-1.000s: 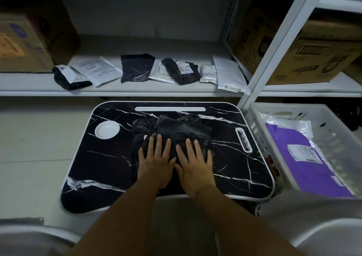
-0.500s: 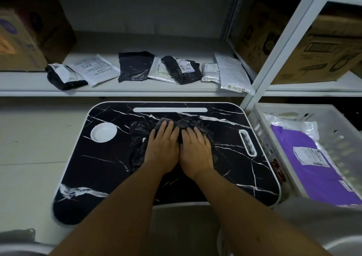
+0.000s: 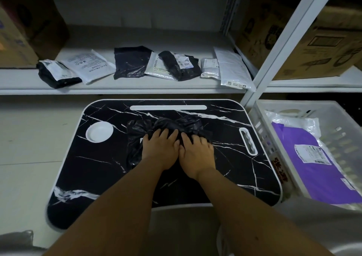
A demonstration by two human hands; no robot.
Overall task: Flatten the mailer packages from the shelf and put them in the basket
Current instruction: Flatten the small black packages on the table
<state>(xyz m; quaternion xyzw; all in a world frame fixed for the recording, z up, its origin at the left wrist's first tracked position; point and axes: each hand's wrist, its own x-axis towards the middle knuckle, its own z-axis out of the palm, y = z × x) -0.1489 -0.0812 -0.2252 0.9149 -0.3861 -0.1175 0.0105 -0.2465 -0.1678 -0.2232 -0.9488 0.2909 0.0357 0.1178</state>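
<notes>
Shelf (image 3: 125,88): white metal, behind the far edge of the lap desk; one row of mailer packages (image 3: 177,65) along its board, black and white ones mixed, some overlapping.
Cardboard boxes (image 3: 321,46): brown, one at the shelf's left end, others on the bay to the right.
Lap desk (image 3: 101,169): black marble pattern, white rim; round white recess near its far left corner, long slot along the far edge.
Basket (image 3: 262,130): white plastic, just beside the desk's right edge.
Purple mailer (image 3: 305,173): flat inside the basket, white label up, over a clear bag.
Black mailer (image 3: 137,130): crumpled, on the desk's middle toward the far edge, under both hands.
Left hand (image 3: 159,150): palm down on the black mailer, fingers bent slightly, pressing it.
Right hand (image 3: 196,154): palm down beside the left hand, touching it, fingers bent slightly on the same mailer.
</notes>
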